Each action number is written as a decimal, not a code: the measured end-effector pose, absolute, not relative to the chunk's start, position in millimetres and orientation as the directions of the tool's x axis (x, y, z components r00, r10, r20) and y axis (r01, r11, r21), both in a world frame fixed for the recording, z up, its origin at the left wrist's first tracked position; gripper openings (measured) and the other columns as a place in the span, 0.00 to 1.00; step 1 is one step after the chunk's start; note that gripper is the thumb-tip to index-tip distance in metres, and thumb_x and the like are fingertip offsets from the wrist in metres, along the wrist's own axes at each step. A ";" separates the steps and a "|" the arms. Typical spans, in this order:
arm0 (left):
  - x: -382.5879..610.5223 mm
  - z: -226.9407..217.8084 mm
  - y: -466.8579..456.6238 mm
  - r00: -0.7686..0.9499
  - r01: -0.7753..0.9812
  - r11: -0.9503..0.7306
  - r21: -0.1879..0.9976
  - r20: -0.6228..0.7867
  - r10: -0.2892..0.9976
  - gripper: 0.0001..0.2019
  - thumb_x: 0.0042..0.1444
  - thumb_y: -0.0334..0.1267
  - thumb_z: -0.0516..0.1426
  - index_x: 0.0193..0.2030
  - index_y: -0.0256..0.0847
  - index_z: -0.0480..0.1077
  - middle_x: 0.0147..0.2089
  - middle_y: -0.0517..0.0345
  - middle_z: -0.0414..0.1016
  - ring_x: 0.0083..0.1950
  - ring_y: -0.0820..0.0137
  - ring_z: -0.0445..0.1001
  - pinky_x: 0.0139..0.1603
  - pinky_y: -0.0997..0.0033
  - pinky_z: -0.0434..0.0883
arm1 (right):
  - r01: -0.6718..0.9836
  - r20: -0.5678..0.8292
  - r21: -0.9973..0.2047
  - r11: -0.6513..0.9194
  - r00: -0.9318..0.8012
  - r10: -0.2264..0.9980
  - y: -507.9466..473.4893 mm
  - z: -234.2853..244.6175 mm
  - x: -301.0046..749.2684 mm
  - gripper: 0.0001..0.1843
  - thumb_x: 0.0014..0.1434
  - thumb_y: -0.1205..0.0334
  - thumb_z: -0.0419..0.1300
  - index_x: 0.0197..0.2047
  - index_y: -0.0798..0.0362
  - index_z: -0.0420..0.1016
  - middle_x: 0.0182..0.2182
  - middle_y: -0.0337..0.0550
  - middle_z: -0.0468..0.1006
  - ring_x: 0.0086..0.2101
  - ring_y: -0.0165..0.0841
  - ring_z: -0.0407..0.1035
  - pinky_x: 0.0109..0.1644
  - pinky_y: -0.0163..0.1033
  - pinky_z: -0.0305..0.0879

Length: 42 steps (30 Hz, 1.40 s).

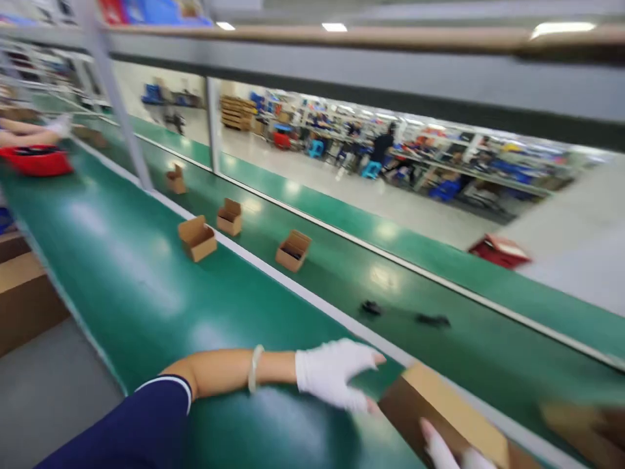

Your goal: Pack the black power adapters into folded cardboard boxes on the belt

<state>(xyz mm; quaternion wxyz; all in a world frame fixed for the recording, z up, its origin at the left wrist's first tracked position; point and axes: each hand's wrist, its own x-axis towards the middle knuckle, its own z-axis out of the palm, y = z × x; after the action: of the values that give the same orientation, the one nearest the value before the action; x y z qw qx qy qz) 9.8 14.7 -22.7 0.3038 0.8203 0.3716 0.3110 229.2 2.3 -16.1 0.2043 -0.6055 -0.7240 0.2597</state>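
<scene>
My left hand, in a white fingerless glove, reaches across the green conveyor belt with its fingers apart. Its fingertips are at the corner of a brown cardboard box, and a pale bangle circles the wrist below a navy sleeve. At the bottom edge of the view, my right hand presses its gloved fingers against the box's side. Most of that hand is cut off by the frame. Two blurred dark small parts lie on the farther belt.
Several small open cardboard boxes stand on the belts. A co-worker's arms reach over a red tray at far left. A red box sits on the far side. A metal rail crosses above; shelving lies beyond.
</scene>
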 end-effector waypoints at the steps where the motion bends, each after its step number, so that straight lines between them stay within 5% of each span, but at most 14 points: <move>1: 6.3 -27.3 23.9 0.506 0.485 -0.509 0.711 0.247 0.827 0.33 0.47 0.54 0.60 0.57 0.38 0.62 0.58 0.46 0.67 0.59 0.57 0.66 0.60 0.60 0.63 | 0.792 -0.039 -0.605 0.078 -0.128 0.991 -6.4 -18.2 235.7 0.11 0.60 0.53 0.55 0.39 0.50 0.74 0.41 0.47 0.75 0.40 0.38 0.70 0.42 0.44 0.69; 4: 0.0 -43.6 67.1 0.371 0.673 -0.366 0.643 0.135 0.919 0.28 0.49 0.49 0.59 0.55 0.39 0.64 0.58 0.49 0.67 0.60 0.58 0.64 0.62 0.60 0.61 | 0.902 -0.118 -0.408 0.139 -0.203 0.972 -13.7 -21.5 231.2 0.10 0.57 0.63 0.53 0.31 0.50 0.76 0.41 0.47 0.76 0.40 0.42 0.72 0.44 0.45 0.66; 8: 2.1 -63.1 128.9 0.287 0.741 -0.279 0.611 0.088 0.954 0.28 0.50 0.43 0.58 0.57 0.34 0.60 0.61 0.42 0.61 0.63 0.51 0.57 0.63 0.52 0.57 | 0.934 -0.326 -0.088 0.347 -0.356 0.876 -2.5 -6.8 203.2 0.14 0.53 0.67 0.53 0.40 0.52 0.77 0.40 0.50 0.78 0.33 0.42 0.74 0.36 0.42 0.65; 14: 7.3 -87.1 189.5 0.183 0.766 -0.188 0.615 0.073 0.980 0.26 0.47 0.41 0.60 0.54 0.35 0.64 0.61 0.42 0.62 0.63 0.48 0.55 0.62 0.47 0.55 | 0.891 -0.307 -0.116 0.439 -0.453 0.837 31.8 62.1 212.5 0.15 0.59 0.61 0.49 0.30 0.47 0.77 0.26 0.39 0.78 0.27 0.34 0.71 0.29 0.35 0.59; 18: 5.4 -102.0 207.8 0.158 0.689 -0.179 0.702 0.096 0.983 0.17 0.45 0.39 0.62 0.44 0.40 0.70 0.59 0.50 0.65 0.64 0.52 0.54 0.65 0.51 0.50 | 0.961 -0.118 0.055 0.273 -0.265 0.957 120.6 66.6 230.1 0.18 0.63 0.60 0.44 0.46 0.47 0.73 0.40 0.42 0.78 0.35 0.36 0.72 0.36 0.37 0.62; 19: 3.3 -104.7 209.7 0.151 0.655 -0.180 0.734 0.106 0.983 0.15 0.44 0.39 0.62 0.41 0.41 0.71 0.58 0.51 0.66 0.64 0.53 0.55 0.65 0.52 0.49 | 0.959 -0.118 0.145 0.244 -0.228 0.967 146.2 57.6 232.0 0.19 0.62 0.63 0.45 0.52 0.49 0.69 0.47 0.46 0.75 0.38 0.38 0.72 0.39 0.39 0.63; 22: -7.1 -109.1 210.3 0.133 0.514 -0.192 0.836 0.144 0.981 0.14 0.42 0.41 0.63 0.36 0.40 0.72 0.53 0.49 0.71 0.61 0.53 0.60 0.64 0.53 0.52 | 0.947 -0.159 0.173 0.270 -0.244 0.957 207.2 18.0 229.7 0.26 0.56 0.71 0.51 0.59 0.57 0.62 0.57 0.57 0.64 0.44 0.42 0.70 0.46 0.42 0.62; 26: -20.0 -102.8 207.0 0.073 0.258 -0.211 0.943 0.198 0.977 0.21 0.46 0.51 0.59 0.41 0.37 0.68 0.48 0.45 0.73 0.53 0.57 0.70 0.58 0.55 0.62 | 0.932 -0.204 0.069 0.355 -0.335 0.920 233.9 -29.0 213.2 0.25 0.55 0.74 0.51 0.57 0.58 0.64 0.52 0.59 0.68 0.45 0.42 0.69 0.48 0.43 0.61; 30: -19.6 -73.7 209.8 -0.044 -0.033 -0.264 0.964 0.262 0.964 0.26 0.56 0.61 0.43 0.44 0.39 0.62 0.48 0.46 0.72 0.51 0.65 0.72 0.53 0.60 0.68 | 0.910 -0.158 -0.119 0.397 -0.412 0.897 217.9 -40.0 199.1 0.15 0.57 0.69 0.51 0.47 0.57 0.70 0.44 0.55 0.73 0.43 0.40 0.69 0.47 0.42 0.62; 33: -8.9 -41.4 205.8 -0.171 -0.485 -0.270 0.832 0.212 0.962 0.23 0.56 0.60 0.46 0.38 0.40 0.61 0.38 0.53 0.73 0.39 0.70 0.75 0.45 0.65 0.72 | 0.877 -0.098 -0.265 0.402 -0.439 0.893 189.7 -21.9 197.2 0.14 0.60 0.63 0.47 0.47 0.55 0.67 0.40 0.47 0.74 0.38 0.34 0.69 0.41 0.37 0.64; 35: 3.9 -22.7 192.7 -0.187 -0.649 -0.256 0.716 0.176 0.966 0.19 0.55 0.56 0.53 0.36 0.39 0.61 0.32 0.59 0.71 0.29 0.75 0.72 0.35 0.70 0.73 | 0.788 0.009 -0.491 0.372 -0.423 0.906 165.5 -1.3 197.2 0.17 0.62 0.59 0.44 0.48 0.56 0.65 0.37 0.44 0.73 0.33 0.31 0.68 0.36 0.35 0.66; 37: 21.0 -10.6 170.7 -0.143 -0.617 -0.246 0.747 0.201 0.969 0.18 0.54 0.54 0.55 0.36 0.40 0.61 0.30 0.61 0.70 0.24 0.78 0.69 0.25 0.77 0.69 | 0.556 0.141 -0.768 0.317 -0.337 0.931 140.1 20.9 195.5 0.19 0.60 0.55 0.46 0.49 0.56 0.64 0.34 0.42 0.72 0.28 0.29 0.65 0.30 0.35 0.65; 39: 39.7 -4.9 143.3 -0.081 -0.491 -0.244 0.836 0.234 0.969 0.18 0.55 0.54 0.54 0.38 0.40 0.62 0.32 0.60 0.71 0.24 0.78 0.68 0.22 0.79 0.67 | 0.310 0.205 -0.913 0.266 -0.216 0.955 117.2 40.6 191.9 0.20 0.55 0.55 0.51 0.49 0.54 0.65 0.32 0.39 0.70 0.24 0.27 0.63 0.27 0.34 0.65; 42: 60.7 -1.0 103.9 -0.053 -0.208 -0.305 0.929 0.300 0.952 0.21 0.56 0.55 0.51 0.45 0.39 0.63 0.42 0.53 0.72 0.39 0.71 0.73 0.40 0.71 0.72 | 0.238 0.194 -0.944 0.229 -0.161 0.968 90.1 59.6 187.0 0.17 0.51 0.57 0.55 0.44 0.53 0.67 0.31 0.38 0.70 0.24 0.26 0.62 0.26 0.33 0.64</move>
<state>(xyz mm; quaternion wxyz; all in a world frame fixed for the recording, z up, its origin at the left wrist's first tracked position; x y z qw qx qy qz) 60.7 103.9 -1.0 0.4629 0.5092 0.3652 0.6269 187.0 90.1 59.6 0.4472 -0.4685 -0.6436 0.4078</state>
